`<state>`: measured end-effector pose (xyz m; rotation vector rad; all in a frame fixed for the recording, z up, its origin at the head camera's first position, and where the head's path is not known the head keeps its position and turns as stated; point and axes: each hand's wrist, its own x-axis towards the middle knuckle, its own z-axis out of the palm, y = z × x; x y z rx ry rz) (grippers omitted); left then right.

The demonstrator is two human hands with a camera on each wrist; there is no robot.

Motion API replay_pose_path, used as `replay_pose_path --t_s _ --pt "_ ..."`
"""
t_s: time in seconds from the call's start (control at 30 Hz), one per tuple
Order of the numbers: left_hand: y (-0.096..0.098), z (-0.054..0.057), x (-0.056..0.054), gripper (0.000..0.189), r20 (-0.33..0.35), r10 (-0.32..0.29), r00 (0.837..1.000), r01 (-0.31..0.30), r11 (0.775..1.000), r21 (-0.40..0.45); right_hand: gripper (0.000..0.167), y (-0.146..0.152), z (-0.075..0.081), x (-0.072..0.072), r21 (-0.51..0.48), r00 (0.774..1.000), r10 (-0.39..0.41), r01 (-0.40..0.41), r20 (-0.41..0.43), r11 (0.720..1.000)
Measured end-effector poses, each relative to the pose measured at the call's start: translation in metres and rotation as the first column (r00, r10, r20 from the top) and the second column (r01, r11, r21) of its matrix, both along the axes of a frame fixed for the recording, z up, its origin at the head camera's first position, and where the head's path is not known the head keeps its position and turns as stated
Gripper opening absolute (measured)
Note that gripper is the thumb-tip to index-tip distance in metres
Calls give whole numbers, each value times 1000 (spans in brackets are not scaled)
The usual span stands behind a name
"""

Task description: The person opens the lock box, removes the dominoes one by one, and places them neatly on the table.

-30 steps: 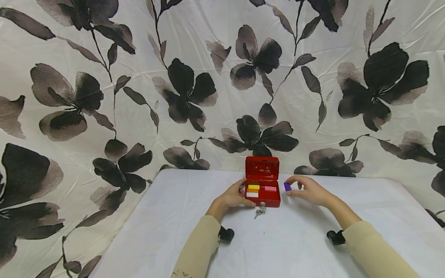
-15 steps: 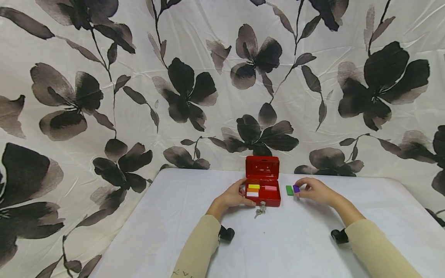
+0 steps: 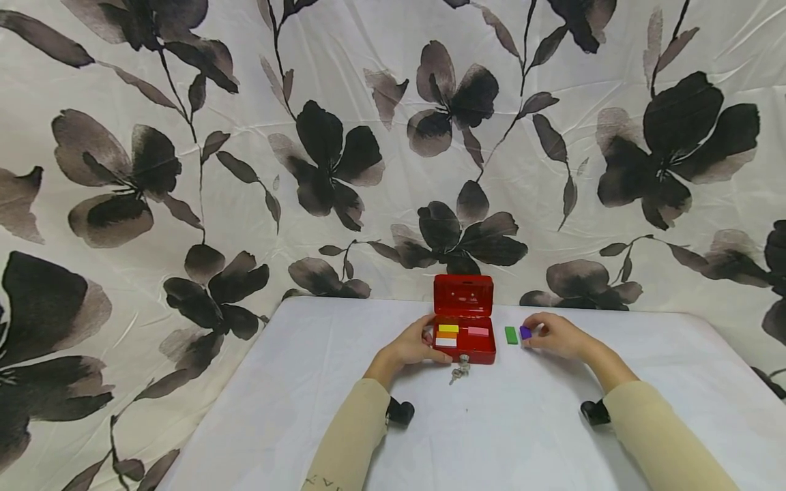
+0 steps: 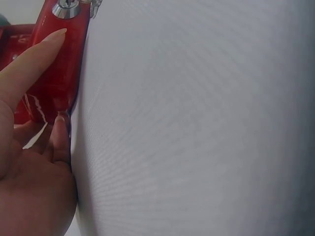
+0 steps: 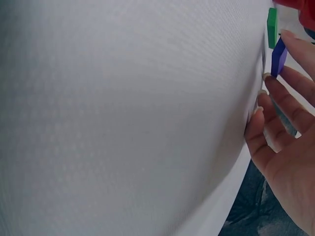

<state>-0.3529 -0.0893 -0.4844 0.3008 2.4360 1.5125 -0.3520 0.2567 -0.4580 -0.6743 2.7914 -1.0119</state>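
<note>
Nearest, two sleeves [image 3: 350, 436] reach over the counter [image 3: 491, 436]. Past them, small keys [image 3: 456, 374] dangle at the front of the red box [image 3: 485, 356]; the left hand [image 3: 413, 344] grips its left front corner, thumb along the face, probably enough to steady it. Right of the box, the right hand [image 3: 555, 337] pinches the purple block [image 3: 525, 332] between thumb and fingers, just beside the green block [image 3: 511, 335], which lies loose. A light pinch, with the purple block kept level and the fingers opened outward, seems best for leaving the green one undisturbed. The counter is covered in white fabric; behind the raised lid [image 3: 463, 294] hangs a pale cloth [image 3: 393, 177] with dark flowers.
</note>
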Motion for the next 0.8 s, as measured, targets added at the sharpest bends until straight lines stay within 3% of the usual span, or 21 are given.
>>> replay_pose_path --t_s 0.4,0.8 --pt "-1 -3 -4 96 8 -12 1000 11 999 34 36 0 -6 -6 15 997 21 -20 -69 1000" --pt "0 -2 -2 98 11 1 1000 -2 1000 24 38 -3 -7 -6 36 997 10 -8 -74 999"
